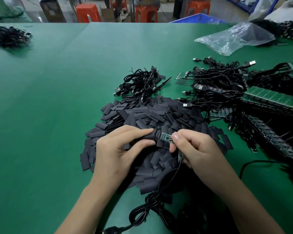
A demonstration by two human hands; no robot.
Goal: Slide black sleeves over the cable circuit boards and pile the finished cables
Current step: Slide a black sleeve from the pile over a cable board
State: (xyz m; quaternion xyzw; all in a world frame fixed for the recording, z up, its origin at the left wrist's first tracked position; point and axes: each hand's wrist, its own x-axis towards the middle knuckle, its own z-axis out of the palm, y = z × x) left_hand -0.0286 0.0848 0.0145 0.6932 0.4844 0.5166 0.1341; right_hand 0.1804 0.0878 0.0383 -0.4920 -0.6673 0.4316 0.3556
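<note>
My left hand (120, 149) pinches a black sleeve (150, 136) between thumb and forefinger, over a big heap of loose black sleeves (152, 115). My right hand (194, 149) pinches a small green circuit board (166, 137), whose free end points into the sleeve's opening. A second board (180, 157) pokes out under my right fingers. The black cable (152, 198) runs from my right hand down to a coiled bundle near the front edge. A small pile of sleeved cables (142, 83) lies behind the sleeve heap.
Bare-board cables with USB plugs (216, 85) and green board panels (274, 102) crowd the right side. A clear plastic bag (233, 38) lies at the back right, another cable pile (8, 38) at the far left. Green mat (49, 107) covers the table.
</note>
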